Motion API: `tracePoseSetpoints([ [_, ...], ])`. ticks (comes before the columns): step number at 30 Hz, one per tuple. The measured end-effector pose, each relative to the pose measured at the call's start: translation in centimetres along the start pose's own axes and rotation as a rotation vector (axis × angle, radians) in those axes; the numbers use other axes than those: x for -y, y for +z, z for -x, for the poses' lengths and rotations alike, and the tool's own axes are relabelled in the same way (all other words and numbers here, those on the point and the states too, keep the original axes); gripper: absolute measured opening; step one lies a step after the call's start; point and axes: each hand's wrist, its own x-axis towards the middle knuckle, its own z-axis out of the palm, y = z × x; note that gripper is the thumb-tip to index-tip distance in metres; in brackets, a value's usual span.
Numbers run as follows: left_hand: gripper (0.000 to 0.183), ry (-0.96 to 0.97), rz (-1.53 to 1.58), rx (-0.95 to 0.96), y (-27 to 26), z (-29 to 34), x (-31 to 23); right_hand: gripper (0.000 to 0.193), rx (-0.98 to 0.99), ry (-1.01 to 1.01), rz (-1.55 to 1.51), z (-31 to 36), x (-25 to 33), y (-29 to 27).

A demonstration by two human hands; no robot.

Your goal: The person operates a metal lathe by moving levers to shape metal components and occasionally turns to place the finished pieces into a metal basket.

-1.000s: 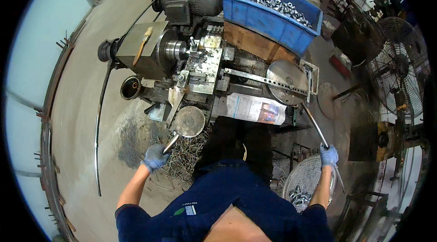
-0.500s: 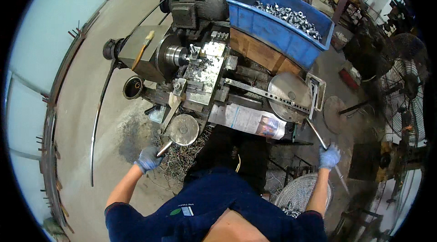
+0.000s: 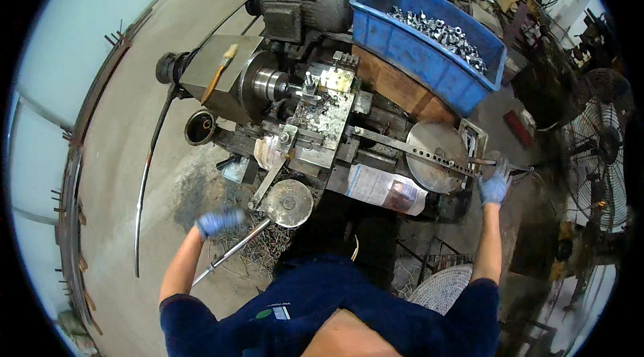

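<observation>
Two discs sit along the near side of a greasy lathe, a hand in a pale blue glove beside each, and the left hand point(image 3: 218, 221) is smeared by blur, so I cannot tell whether its fingers are open or closed. It is apart from the steel rod point(image 3: 231, 251), which slants from the smaller disc point(image 3: 290, 204) down toward the left forearm, over a heap of metal scrap point(image 3: 260, 249) on the floor. The right hand point(image 3: 495, 186) is at the slim handle point(image 3: 481, 162) by the larger disc point(image 3: 421, 170); its fingers overlap the handle, though whether they grip it or only touch it I cannot tell. A perforated bar point(image 3: 406, 147) crosses that larger disc, with a rectangular metal frame point(image 3: 475, 135) at its right end. Just below the bar lies a printed sheet point(image 3: 369, 184). Higher up, a shiny round chuck point(image 3: 270, 83) juts from the grey housing point(image 3: 200, 68), on whose top rests a wooden-handled brush point(image 3: 218, 78); a ribbed motor point(image 3: 305, 8) stands behind. The blue bin point(image 3: 426, 55), perched on brown boards point(image 3: 396, 82), holds many small bright metal parts point(image 3: 443, 33), and a pale perforated basket point(image 3: 443, 288) shows beside the right forearm
</observation>
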Motion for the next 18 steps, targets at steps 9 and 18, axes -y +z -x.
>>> tracePoseSetpoints([
  [9,0.046,-0.231,-0.871,-0.371,-9.6,-13.0,8.5,0.056,0.147,0.257,-0.482,16.6,-1.3,2.5],
  [18,0.058,-0.35,-0.681,-0.582,-2.6,-15.1,12.9,0.036,0.179,0.287,-0.691,17.5,-0.2,-1.0],
])
